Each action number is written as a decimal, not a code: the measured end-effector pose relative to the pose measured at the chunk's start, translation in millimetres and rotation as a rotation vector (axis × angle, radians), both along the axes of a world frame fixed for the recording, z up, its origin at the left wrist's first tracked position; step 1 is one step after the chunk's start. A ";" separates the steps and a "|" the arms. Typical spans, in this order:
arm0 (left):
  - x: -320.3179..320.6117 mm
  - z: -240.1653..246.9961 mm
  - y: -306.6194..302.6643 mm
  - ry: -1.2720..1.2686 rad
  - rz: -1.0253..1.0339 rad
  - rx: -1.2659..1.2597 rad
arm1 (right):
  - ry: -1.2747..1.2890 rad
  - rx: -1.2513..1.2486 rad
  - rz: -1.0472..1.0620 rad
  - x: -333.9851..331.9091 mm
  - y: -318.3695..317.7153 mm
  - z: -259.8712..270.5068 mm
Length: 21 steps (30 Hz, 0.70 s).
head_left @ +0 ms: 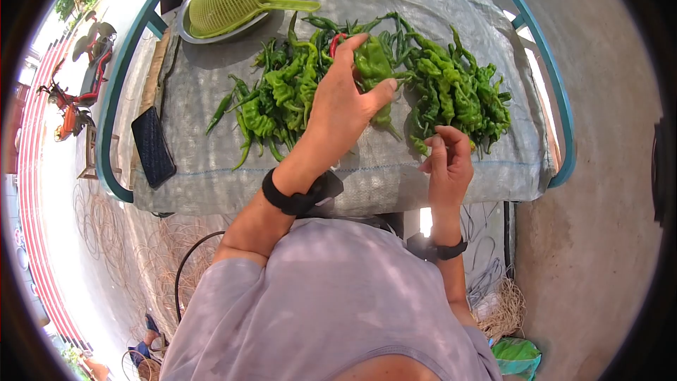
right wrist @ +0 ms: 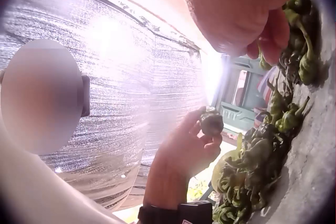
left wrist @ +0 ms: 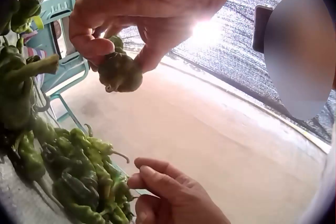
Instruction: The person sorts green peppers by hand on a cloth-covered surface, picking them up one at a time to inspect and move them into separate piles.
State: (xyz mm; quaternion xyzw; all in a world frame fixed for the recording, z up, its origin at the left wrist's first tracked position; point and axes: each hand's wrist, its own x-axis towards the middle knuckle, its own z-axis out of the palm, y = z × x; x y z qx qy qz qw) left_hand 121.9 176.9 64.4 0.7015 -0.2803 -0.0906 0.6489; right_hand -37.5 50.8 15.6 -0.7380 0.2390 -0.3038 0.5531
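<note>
My left hand [head_left: 337, 106] holds a large, wrinkled green pepper [head_left: 372, 63] above the table, between thumb and fingers. The left wrist view shows the rounded end of this pepper [left wrist: 121, 71] at the fingertips. My right hand [head_left: 451, 169] hovers at the near side of the right pepper pile [head_left: 451, 81], fingers loosely bent and thumb near the index finger. Nothing shows between those fingers in the left wrist view. A left pepper pile [head_left: 282, 92] lies beyond my left forearm, with one red chili [head_left: 334, 45] near its right side.
A lime-green strainer [head_left: 233, 0] rests in a metal basin [head_left: 185, 25] at the back left. A dark phone [head_left: 153, 147] lies at the left of the grey woven sheet [head_left: 381, 183]. Teal rails [head_left: 564, 113] border both sides.
</note>
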 end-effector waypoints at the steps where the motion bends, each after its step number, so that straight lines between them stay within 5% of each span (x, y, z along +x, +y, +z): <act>1: 8.4 -13.3 -0.1 -0.063 0.020 0.023 | 0.051 -0.131 -0.097 -1.9 -4.1 -0.2; 4: 13.7 -21.4 5.4 -0.407 0.234 0.347 | 0.242 -0.461 -0.213 -7.3 -17.9 -7.8; 6: 12.5 -21.8 5.9 -0.415 0.255 0.433 | 0.353 -0.629 -0.198 -7.9 -21.5 -13.1; 21: 5.7 -16.4 11.0 -0.496 0.177 0.482 | 0.394 -0.581 -0.198 14.6 -18.6 -20.9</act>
